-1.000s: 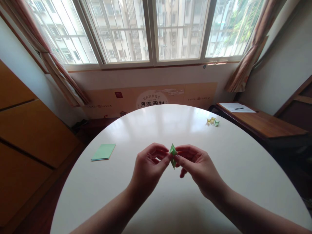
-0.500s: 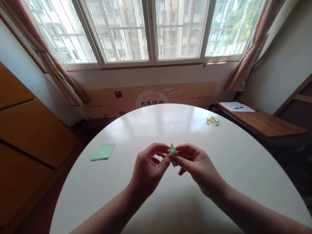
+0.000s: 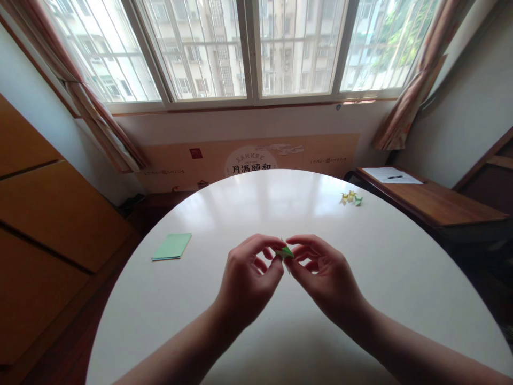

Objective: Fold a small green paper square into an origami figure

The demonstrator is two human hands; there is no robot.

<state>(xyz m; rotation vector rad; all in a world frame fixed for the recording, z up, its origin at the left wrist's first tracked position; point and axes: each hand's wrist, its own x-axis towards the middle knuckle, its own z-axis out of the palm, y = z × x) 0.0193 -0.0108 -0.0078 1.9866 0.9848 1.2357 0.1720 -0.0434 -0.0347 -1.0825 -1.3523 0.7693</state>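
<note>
A small piece of folded green paper (image 3: 285, 252) is held above the white round table (image 3: 256, 337), between the fingertips of both hands. My left hand (image 3: 252, 264) pinches its left side with thumb and forefinger. On the right side, the thumb and fingers of my right hand (image 3: 320, 264) close on it as well. The fingertips hide part of the folds. Left of the hands lies a stack of square green paper sheets (image 3: 173, 247).
Several small folded paper figures (image 3: 351, 198), yellow and green, sit near the table's far right edge. Beyond it stands a wooden desk (image 3: 460, 206) with a white paper sheet (image 3: 380, 174) and a pen (image 3: 395, 177). A barred window is behind.
The folded green paper has turned between my fingers, from standing upright to lying more sideways. My fingers have shifted their hold slightly. The view has moved a little.
</note>
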